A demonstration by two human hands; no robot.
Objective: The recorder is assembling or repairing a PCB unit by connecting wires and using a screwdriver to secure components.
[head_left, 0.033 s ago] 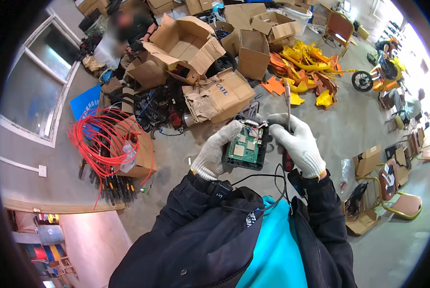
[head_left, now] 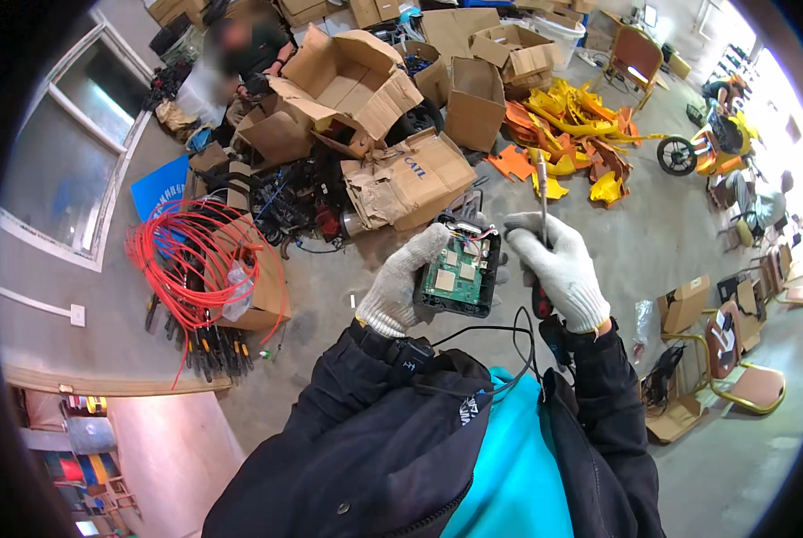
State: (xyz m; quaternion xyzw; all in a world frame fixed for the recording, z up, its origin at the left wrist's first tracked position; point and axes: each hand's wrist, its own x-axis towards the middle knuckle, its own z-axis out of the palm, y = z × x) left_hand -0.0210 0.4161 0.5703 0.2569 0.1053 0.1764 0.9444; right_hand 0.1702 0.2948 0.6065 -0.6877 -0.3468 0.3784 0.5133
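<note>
In my gloved left hand (head_left: 398,280) is a small open black plastic case (head_left: 467,310), with the thumb along its left edge. A green circuit board (head_left: 455,282) with metal-covered chips sits inside, and thin wires run near its top end. My gloved right hand (head_left: 563,273) is closed around a screwdriver (head_left: 542,179), just right of the case and apart from it. The metal shaft points up and away from me, while the dark red handle shows below the palm. Fingers under the case are mostly hidden.
Cardboard boxes (head_left: 410,179) crowd the floor ahead. Coiled red cable (head_left: 195,260) lies at left, yellow and orange plastic panels (head_left: 590,134) at far right. A chair (head_left: 746,381) stands right. Another person (head_left: 253,54) is at the far left. A black cable (head_left: 482,328) loops below my hands.
My right hand and the screwdriver have shifted slightly right, widening the gap to the case. My left hand holds the case almost unmoved.
</note>
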